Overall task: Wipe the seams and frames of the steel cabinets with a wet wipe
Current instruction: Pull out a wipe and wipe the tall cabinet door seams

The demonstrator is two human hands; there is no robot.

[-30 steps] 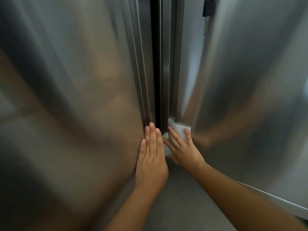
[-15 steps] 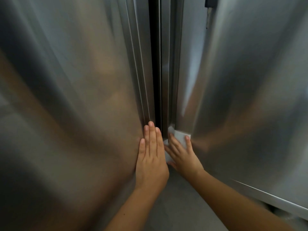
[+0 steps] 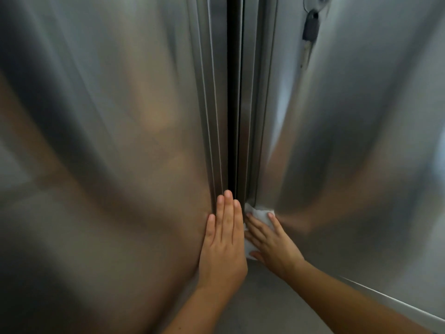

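Two brushed steel cabinet doors fill the view, the left door [image 3: 101, 141] and the right door [image 3: 361, 141], with a dark vertical seam [image 3: 233, 104] and steel frame strips [image 3: 250, 116] between them. My left hand [image 3: 222, 239] lies flat with straight fingers against the left door's edge near the bottom of the seam. My right hand [image 3: 271, 239] presses a white wet wipe [image 3: 258, 214] with straight fingers onto the lower corner of the right door beside the frame. Much of the wipe is hidden under the fingers.
A dark padlock [image 3: 311, 26] hangs on the right door near the top. Grey floor [image 3: 252, 304] shows below the hands. The right door's bottom edge [image 3: 385, 300] runs diagonally toward the lower right.
The right hand with the wipe has slid slightly down the right door's lower corner. The left hand stays flat in place. The view tilted a little.
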